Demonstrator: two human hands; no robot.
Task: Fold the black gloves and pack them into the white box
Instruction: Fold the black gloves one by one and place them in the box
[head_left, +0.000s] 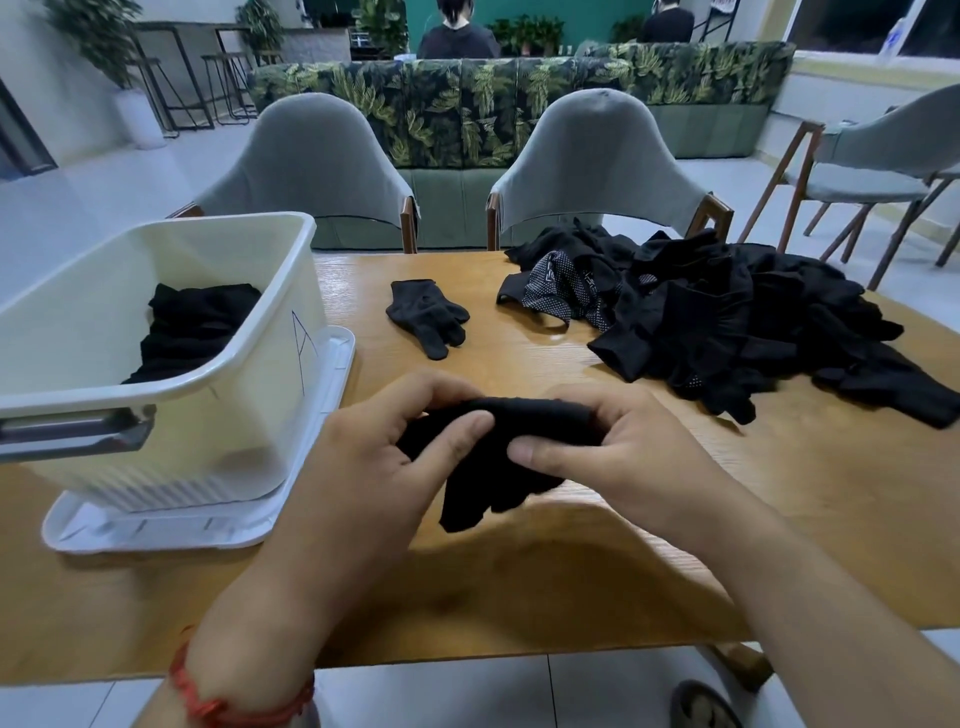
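Head camera, seemingly close, forward-down over table (571, 571).

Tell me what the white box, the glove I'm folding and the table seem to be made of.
White box: likely moulded plastic, smooth and slightly translucent, with a rounded rim and ribbed base. Glove: apparently soft black knit fabric, matte; it bunches and droops limply. Table: wood or a wood-look laminate, with grain lines and a soft sheen; which one is unclear.
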